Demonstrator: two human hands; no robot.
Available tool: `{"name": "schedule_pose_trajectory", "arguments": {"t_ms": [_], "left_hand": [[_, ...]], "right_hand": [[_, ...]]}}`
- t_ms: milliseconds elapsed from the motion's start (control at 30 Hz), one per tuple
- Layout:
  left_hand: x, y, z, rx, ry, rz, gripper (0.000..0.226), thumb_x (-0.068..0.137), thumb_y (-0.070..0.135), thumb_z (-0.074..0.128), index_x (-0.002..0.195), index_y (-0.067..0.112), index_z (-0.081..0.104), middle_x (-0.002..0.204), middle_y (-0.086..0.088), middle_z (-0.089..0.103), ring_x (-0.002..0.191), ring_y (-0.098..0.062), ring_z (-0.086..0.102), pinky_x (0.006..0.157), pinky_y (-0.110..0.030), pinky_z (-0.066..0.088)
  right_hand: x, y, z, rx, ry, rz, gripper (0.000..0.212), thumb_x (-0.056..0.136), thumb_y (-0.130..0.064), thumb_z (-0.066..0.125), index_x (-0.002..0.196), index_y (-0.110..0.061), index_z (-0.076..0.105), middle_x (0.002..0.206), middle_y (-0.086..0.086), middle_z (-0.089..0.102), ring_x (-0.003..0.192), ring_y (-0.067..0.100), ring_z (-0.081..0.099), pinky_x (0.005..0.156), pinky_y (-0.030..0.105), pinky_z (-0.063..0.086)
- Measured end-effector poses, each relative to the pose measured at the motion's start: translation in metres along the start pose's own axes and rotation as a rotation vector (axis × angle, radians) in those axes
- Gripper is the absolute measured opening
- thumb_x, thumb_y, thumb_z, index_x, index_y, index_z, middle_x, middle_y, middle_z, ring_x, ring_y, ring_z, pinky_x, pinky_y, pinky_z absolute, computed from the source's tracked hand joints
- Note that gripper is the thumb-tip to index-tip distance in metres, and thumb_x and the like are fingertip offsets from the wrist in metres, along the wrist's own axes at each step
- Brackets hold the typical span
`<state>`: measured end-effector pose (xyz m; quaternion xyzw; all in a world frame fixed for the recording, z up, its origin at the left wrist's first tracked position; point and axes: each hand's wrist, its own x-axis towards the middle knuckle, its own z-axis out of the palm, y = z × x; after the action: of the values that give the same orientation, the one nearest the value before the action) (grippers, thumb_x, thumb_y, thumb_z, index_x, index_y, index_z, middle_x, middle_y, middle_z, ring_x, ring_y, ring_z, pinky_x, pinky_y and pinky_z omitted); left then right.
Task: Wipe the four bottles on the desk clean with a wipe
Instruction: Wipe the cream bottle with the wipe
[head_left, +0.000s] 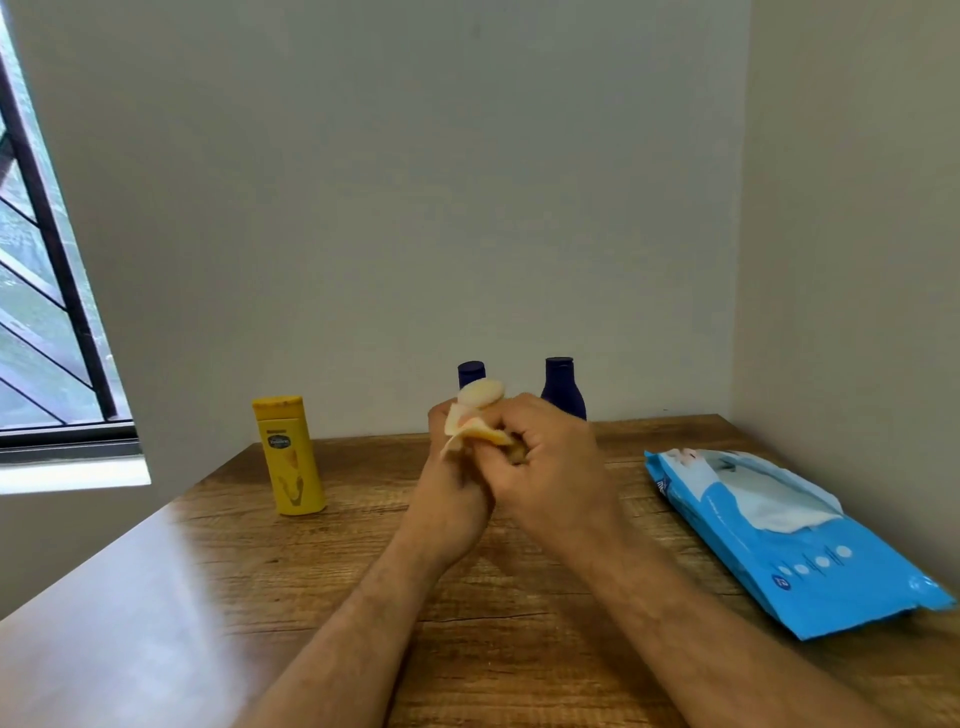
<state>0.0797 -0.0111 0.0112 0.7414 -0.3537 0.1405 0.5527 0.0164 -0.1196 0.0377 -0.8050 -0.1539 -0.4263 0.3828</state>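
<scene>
While both your hands meet above the wooden desk (519, 623), your left hand (449, 499) curls around a pale bottle (483, 392) whose rounded top pokes out above your fingers. Your right hand (550, 457) pinches a wipe (467, 428) against it. Behind your hands stand two dark blue bottles (562, 387), left of them the yellow bottle (290, 457), right the blue wipes pack (789, 540).
</scene>
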Motion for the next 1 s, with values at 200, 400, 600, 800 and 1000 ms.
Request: {"name": "schedule_pose_trajectory", "arguments": {"t_ms": [200,400,600,800,1000], "left_hand": [[-0.004,0.009,0.005,0.062,-0.014,0.065,0.032,0.093,-0.004,0.061,0.113,0.018,0.048,0.096,0.007,0.059,0.085,0.003,0.063,0.069,-0.013,0.050],[0.000,0.012,0.006,-0.184,0.017,-0.024,0.045,0.095,0.012,0.065,0.128,0.027,0.039,0.109,0.001,0.063,0.092,-0.006,0.067,0.077,-0.026,0.058],[-0.002,0.014,0.000,-0.555,-0.012,-0.133,0.053,0.072,0.010,0.063,0.123,0.016,0.050,0.098,-0.018,0.066,0.074,-0.032,0.068,0.064,-0.045,0.059],[-0.004,0.015,-0.002,-0.615,0.012,-0.221,0.075,0.065,0.039,0.082,0.127,0.024,0.042,0.114,-0.013,0.063,0.083,-0.024,0.073,0.058,-0.039,0.058],[-0.003,0.019,-0.005,-0.808,-0.103,-0.304,0.074,0.063,0.043,0.072,0.120,0.003,0.047,0.087,-0.021,0.057,0.041,-0.022,0.057,0.039,-0.027,0.048]], "right_hand": [[0.000,0.001,0.002,-0.177,0.056,-0.118,0.005,0.089,-0.020,0.068,0.093,-0.023,0.067,0.091,-0.013,0.060,0.077,0.005,0.057,0.068,0.015,0.050],[0.007,0.012,-0.007,-0.065,0.244,0.140,0.013,0.090,-0.027,0.066,0.080,-0.027,0.058,0.074,-0.013,0.056,0.069,0.001,0.054,0.055,0.010,0.042],[0.009,0.016,-0.011,0.144,0.179,0.341,0.015,0.095,-0.028,0.063,0.081,-0.025,0.063,0.077,-0.009,0.065,0.071,0.000,0.062,0.051,0.010,0.047],[0.011,0.004,-0.009,0.363,0.101,0.370,0.009,0.093,-0.030,0.066,0.086,-0.025,0.070,0.078,-0.005,0.071,0.072,0.009,0.068,0.053,0.022,0.052],[0.012,-0.004,-0.010,0.470,0.060,0.308,0.009,0.092,-0.020,0.067,0.084,-0.019,0.070,0.063,-0.002,0.064,0.054,0.007,0.058,0.045,0.016,0.044]]}}
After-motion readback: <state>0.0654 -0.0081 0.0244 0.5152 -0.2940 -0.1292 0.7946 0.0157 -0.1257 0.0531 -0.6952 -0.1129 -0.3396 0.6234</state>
